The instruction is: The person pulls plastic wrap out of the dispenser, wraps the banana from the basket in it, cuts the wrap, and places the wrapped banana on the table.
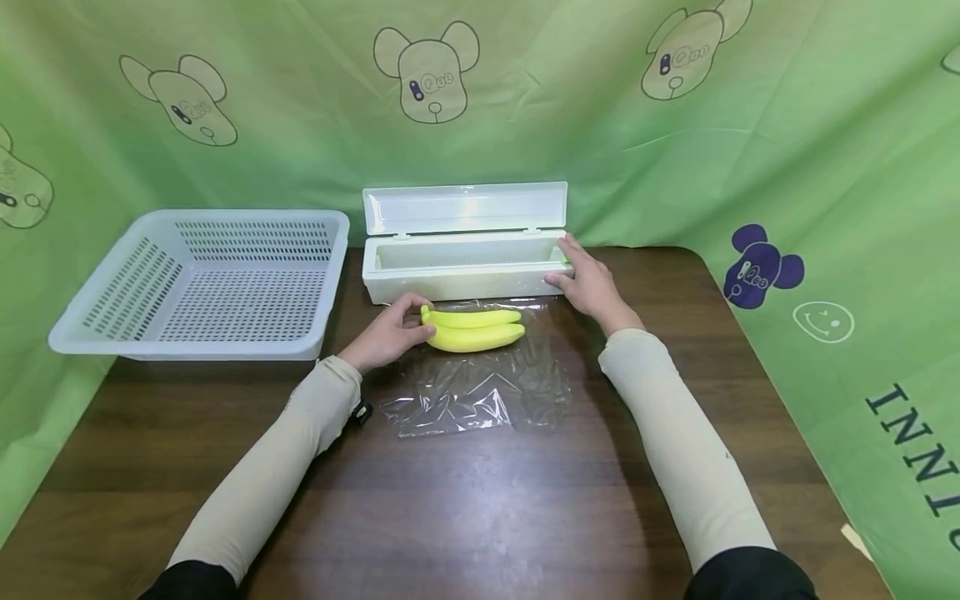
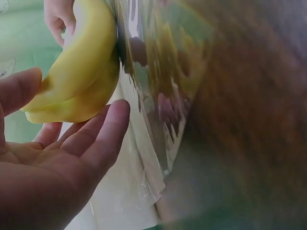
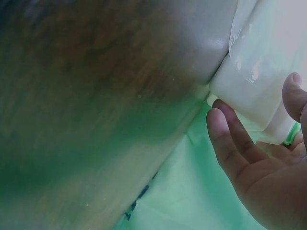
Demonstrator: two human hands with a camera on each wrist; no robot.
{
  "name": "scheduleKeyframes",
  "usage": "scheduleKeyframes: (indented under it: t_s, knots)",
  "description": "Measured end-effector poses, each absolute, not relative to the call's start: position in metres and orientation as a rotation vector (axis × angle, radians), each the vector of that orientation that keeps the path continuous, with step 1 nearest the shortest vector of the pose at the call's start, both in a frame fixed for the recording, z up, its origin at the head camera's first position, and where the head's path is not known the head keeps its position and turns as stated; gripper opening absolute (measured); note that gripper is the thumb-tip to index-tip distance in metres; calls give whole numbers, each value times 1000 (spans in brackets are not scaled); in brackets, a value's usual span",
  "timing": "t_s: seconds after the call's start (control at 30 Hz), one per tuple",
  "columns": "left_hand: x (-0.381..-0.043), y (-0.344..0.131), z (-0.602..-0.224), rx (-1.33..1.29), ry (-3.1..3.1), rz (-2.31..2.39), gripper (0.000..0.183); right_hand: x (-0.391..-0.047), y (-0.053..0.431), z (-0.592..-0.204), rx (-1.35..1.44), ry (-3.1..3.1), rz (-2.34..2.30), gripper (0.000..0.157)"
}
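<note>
Two joined yellow bananas (image 1: 476, 337) lie on a sheet of clear cling film (image 1: 480, 396) spread on the table. At their stem end, my left hand (image 1: 390, 333) holds them, the thumb on one side and the fingers on the other, as the left wrist view shows. Behind the film stands a long white cling film box (image 1: 457, 287), its lid (image 1: 465, 208) raised. My right hand (image 1: 592, 287) rests against the box's right end, thumb by the front wall and fingers extended. In the right wrist view, the fingers (image 3: 223, 139) lie along that end, beside a small green part (image 3: 291, 134).
To the left of the box sits a pale, perforated plastic basket (image 1: 330, 321). The brown wooden table (image 1: 450, 517) reaches back to a green printed cloth (image 1: 525, 108) hung behind and along the sides.
</note>
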State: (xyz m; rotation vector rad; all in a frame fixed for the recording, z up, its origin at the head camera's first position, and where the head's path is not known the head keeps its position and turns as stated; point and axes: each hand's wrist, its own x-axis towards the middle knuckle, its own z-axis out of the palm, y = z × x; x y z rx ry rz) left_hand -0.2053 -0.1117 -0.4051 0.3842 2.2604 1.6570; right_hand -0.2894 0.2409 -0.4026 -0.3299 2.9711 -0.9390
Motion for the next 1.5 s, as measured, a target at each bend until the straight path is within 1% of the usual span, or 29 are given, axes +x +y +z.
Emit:
scheduleKeyframes:
  t_s: [0.3, 0.5, 0.63, 0.73, 0.83, 0.97, 1.07, 1.13, 1.2, 1.3, 1.4, 1.5]
  knots:
    - [-199, -112, -403, 420, 2256, 1606, 38, -289, 240, -399, -322, 2956, -918, 76]
    - [-196, -116, -401, 453, 2331, 1535, 48, -288, 240, -393, -330, 2901, -893, 79]
    - [-188, -121, -392, 495, 2449, 1443, 54, -282, 243, -382, -330, 2878, -892, 83]
    - [-178, -125, -383, 569, 2569, 1394, 54, -271, 246, -371, -327, 2920, -884, 83]
    - [-167, -128, -376, 716, 2694, 1381, 50, -254, 244, -360, -369, 2984, -853, 79]
    - [-150, -133, -372, 931, 2778, 1320, 34, -222, 237, -355, -508, 3040, -761, 70]
    - [-137, -135, -372, 1034, 2770, 1132, 21, -190, 231, -358, -622, 3005, -739, 60]
    - [-128, -136, -375, 1072, 2738, 951, 16, -166, 228, -361, -700, 2949, -723, 54]
    - [-121, -135, -379, 1096, 2700, 759, 16, -143, 225, -367, -788, 2886, -678, 48]
    - [-114, -135, -388, 1094, 2659, 551, 24, -116, 222, -381, -938, 2859, -507, 43]
    - [-109, -135, -398, 1086, 2657, 441, 30, -99, 220, -396, -1055, 2882, -362, 37]
    - [-107, -137, -405, 1113, 2690, 398, 31, -92, 217, -407, -1132, 2945, -299, 28]
